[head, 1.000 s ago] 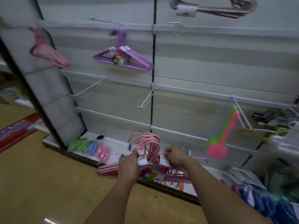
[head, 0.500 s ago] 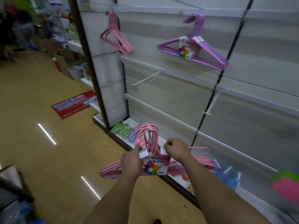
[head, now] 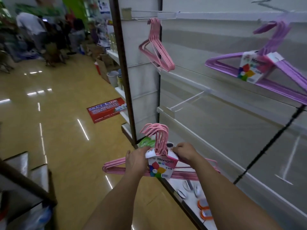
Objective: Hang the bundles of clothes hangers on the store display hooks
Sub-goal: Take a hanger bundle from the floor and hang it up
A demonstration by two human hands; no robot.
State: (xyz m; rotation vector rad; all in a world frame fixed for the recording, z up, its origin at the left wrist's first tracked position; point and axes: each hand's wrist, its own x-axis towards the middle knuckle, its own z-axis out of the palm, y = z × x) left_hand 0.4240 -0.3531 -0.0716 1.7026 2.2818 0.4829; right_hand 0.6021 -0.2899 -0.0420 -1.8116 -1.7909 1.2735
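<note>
Fingers point(head: 178, 151) around pink hanger bundle point(head: 159, 163)

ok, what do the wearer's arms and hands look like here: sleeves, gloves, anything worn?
Both forearms are bare as far as the frame shows, no sleeves in view. The left hand and right hand wear no gloves; no watch, bracelet or ring is visible. No markings can be made out.

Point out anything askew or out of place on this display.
The purple hanger bundle hangs tilted, one end far lower than the other. Small items lie loose on the base shelf. The pink bundle held in both hands looks intact.
</note>
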